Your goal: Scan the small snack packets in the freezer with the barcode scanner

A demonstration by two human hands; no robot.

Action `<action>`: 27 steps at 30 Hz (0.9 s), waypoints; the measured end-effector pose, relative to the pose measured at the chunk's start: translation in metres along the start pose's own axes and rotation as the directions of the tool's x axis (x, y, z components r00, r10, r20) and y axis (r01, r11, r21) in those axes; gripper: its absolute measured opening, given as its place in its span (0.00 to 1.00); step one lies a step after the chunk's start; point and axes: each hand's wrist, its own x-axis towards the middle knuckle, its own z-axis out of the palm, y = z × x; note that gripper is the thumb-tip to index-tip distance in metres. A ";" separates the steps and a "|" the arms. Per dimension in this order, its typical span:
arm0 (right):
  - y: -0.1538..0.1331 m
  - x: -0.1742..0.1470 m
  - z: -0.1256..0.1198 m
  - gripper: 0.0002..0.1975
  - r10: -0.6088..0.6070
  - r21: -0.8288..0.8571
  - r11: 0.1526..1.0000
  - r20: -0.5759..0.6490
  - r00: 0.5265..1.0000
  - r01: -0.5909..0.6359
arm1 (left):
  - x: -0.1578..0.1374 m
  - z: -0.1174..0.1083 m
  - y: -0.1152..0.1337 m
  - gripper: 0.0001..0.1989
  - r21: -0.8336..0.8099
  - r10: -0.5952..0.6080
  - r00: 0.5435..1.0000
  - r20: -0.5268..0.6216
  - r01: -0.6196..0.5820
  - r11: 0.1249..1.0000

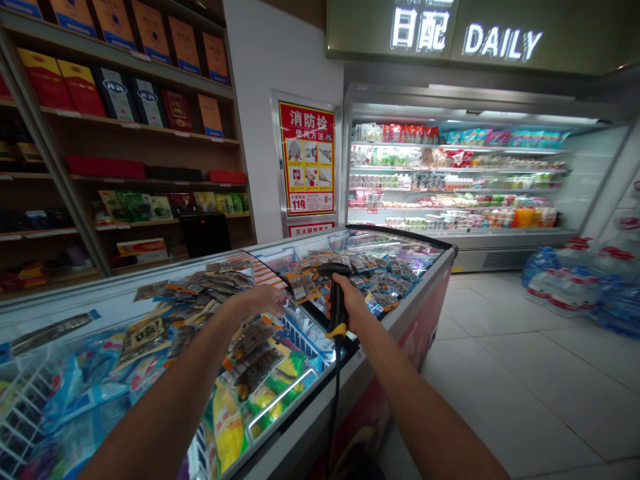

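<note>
Center frame, the right hand [351, 303] grips a barcode scanner [339, 308] over the chest freezer [420, 287]; the left hand [264, 300], too blurred to tell if closed, is above snack packets [257, 341]. Scanning seems in hand, calling for steady aim.

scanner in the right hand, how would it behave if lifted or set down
The scanner looks like hard plastic, so probably stiff. Its broad head on a slim handle suggests it could tip if stood up. The cord hanging from the handle may tug when it is lifted.
</note>
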 end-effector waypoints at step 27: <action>-0.012 -0.015 -0.014 0.12 -0.016 0.074 0.997 -0.007 1.000 0.016 | 0.015 0.002 -0.014 0.09 -0.625 -0.374 0.845 -0.381 0.063 0.778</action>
